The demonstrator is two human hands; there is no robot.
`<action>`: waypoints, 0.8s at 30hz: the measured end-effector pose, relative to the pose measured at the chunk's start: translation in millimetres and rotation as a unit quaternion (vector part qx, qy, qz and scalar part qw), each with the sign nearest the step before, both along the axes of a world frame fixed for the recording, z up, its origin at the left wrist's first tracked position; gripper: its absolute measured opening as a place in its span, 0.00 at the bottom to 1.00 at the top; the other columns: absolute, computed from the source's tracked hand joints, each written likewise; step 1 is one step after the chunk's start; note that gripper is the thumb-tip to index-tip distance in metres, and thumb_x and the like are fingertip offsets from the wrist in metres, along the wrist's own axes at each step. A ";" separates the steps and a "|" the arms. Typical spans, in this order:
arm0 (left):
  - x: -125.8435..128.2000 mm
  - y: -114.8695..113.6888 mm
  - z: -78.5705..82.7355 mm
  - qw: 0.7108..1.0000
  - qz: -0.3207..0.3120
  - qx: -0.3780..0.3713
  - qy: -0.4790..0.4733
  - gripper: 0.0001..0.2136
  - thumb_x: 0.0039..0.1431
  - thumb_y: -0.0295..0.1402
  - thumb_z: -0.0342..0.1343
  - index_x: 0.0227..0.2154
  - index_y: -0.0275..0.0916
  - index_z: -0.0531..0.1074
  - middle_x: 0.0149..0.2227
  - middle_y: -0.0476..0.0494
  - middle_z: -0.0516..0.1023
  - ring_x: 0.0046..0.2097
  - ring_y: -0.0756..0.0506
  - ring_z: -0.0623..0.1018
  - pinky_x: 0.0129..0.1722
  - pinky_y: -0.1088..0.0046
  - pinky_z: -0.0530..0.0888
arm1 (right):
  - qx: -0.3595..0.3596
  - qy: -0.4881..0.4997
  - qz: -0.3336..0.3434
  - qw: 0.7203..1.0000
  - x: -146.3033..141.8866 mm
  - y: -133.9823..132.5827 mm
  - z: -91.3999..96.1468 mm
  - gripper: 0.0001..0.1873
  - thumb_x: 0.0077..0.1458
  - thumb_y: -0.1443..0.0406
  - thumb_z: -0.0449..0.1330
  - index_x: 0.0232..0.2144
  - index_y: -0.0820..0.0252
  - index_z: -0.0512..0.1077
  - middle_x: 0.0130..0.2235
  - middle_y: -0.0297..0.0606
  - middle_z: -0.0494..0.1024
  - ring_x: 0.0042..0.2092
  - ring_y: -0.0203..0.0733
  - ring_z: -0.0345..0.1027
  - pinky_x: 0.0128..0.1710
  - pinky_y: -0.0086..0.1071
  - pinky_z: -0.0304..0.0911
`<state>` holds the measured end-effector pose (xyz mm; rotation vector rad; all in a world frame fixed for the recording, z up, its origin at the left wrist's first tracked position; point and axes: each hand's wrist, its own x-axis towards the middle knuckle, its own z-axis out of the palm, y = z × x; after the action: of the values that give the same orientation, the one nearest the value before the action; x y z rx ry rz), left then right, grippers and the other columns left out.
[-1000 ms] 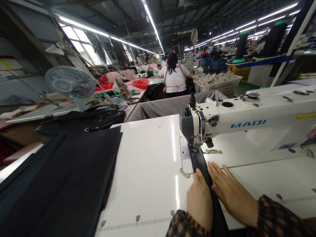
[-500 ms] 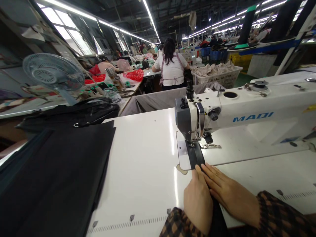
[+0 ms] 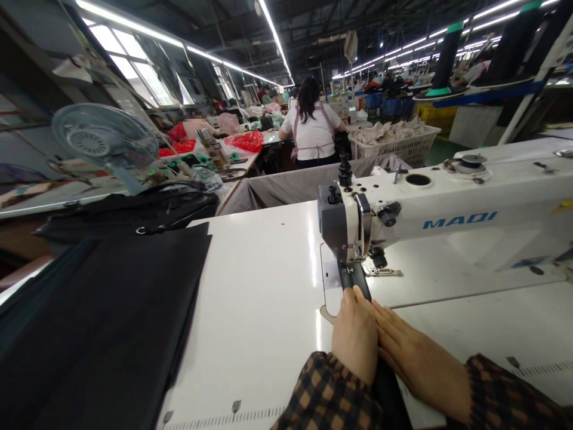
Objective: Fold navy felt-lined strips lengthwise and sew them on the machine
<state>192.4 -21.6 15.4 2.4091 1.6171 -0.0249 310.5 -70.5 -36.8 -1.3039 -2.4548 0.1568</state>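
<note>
A long black fabric strip [image 3: 364, 288] runs from beneath the presser foot [image 3: 349, 269] of a white sewing machine [image 3: 470, 203] toward my body. My left hand [image 3: 356, 334] is closed on the strip, its fingertips just in front of the foot. Beside it my right hand [image 3: 416, 355] lies with fingers stretched along the strip's right edge, touching the left hand. Both hands cover the strip's middle; its near part shows again below them. A small metal guide [image 3: 384, 272] sits on the bed right of the needle area.
Stacked black fabric panels [image 3: 102, 322] cover the table's left side. A fan [image 3: 105, 140] stands behind them. Beyond the white tabletop [image 3: 255, 286], a co-worker [image 3: 313, 122] sits facing away, near a white basket [image 3: 416, 149] of beige cloth. Black thread cones [image 3: 445, 63] stand at right.
My left hand has moved forward along the strip, closer to the presser foot. My right hand stays nearly in place, with its fingertips slightly lower in view. The camera view has shifted slightly.
</note>
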 end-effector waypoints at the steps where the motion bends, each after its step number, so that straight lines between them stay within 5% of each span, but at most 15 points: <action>1: 0.9 2.6 -0.9 1.000 0.000 0.011 0.001 0.19 0.53 0.18 0.40 0.49 0.24 0.57 0.40 0.35 0.67 0.41 0.44 0.70 0.39 0.67 0.71 | 0.005 0.004 0.000 1.000 -0.6 1.3 -0.2 0.25 0.58 0.69 0.45 0.58 0.65 0.47 0.59 0.43 0.49 0.59 0.43 0.41 0.56 0.39 0.50; 6: -0.9 5.3 -2.6 0.999 0.011 0.037 -0.006 0.18 0.53 0.17 0.39 0.48 0.27 0.60 0.40 0.36 0.68 0.41 0.44 0.69 0.40 0.69 0.70 | 0.032 0.009 -0.013 0.999 -2.5 8.5 0.6 0.25 0.58 0.68 0.45 0.58 0.65 0.48 0.58 0.45 0.51 0.59 0.43 0.44 0.56 0.39 0.51; 17: -4.1 -3.2 -11.6 0.987 -0.082 0.138 0.006 0.21 0.52 0.14 0.40 0.50 0.25 0.59 0.51 0.31 0.64 0.52 0.41 0.64 0.51 0.64 0.64 | 0.040 -0.025 -0.024 0.999 -6.1 15.8 3.1 0.26 0.55 0.73 0.43 0.57 0.71 0.49 0.58 0.48 0.53 0.59 0.42 0.42 0.57 0.39 0.49; 24: -14.1 -39.2 -6.3 0.995 0.093 -0.032 0.012 0.25 0.54 0.15 0.33 0.55 0.29 0.53 0.46 0.33 0.66 0.44 0.42 0.71 0.41 0.66 0.71 | 0.077 -0.043 -0.061 0.994 -15.9 -7.2 -2.5 0.25 0.57 0.68 0.46 0.57 0.67 0.52 0.58 0.45 0.53 0.58 0.45 0.47 0.52 0.40 0.58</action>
<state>178.3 -60.7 9.0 2.2094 1.8150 -0.0719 294.6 -77.7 -39.3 -1.4132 -2.3951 -0.1185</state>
